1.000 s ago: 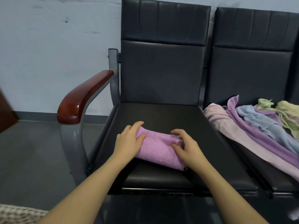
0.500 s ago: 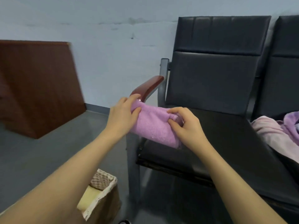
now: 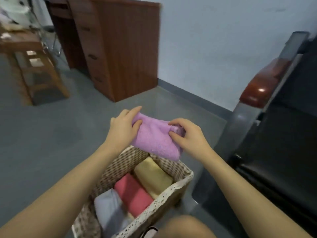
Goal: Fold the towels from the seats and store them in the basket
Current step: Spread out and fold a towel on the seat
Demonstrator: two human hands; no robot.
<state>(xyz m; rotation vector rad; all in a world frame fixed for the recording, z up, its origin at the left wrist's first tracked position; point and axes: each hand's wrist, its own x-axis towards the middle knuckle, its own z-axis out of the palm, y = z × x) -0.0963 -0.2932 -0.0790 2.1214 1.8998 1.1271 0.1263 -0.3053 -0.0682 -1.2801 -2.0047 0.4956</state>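
A folded purple towel (image 3: pixel 154 138) hangs in the air above the far end of the woven basket (image 3: pixel 178 184). My left hand (image 3: pixel 122 127) grips its left end and my right hand (image 3: pixel 187 136) pinches its right end. The basket stands on the floor below my arms and holds a folded yellow towel (image 3: pixel 152 174), a pink towel (image 3: pixel 133 193) and a grey towel (image 3: pixel 109 210) side by side. The seat with the other towels is out of view.
The black chair (image 3: pixel 281 143) with its red-brown armrest (image 3: pixel 262 86) and grey metal leg stands to the right of the basket. A wooden drawer cabinet (image 3: pixel 120 47) stands against the wall at the back, a low wooden table (image 3: pixel 36 69) to its left. My knee (image 3: pixel 185 227) shows below.
Both hands lifted the purple towel off the chair seat and carried it left, past the armrest, to above the basket. My view swung left and down, so the basket is now fully seen.
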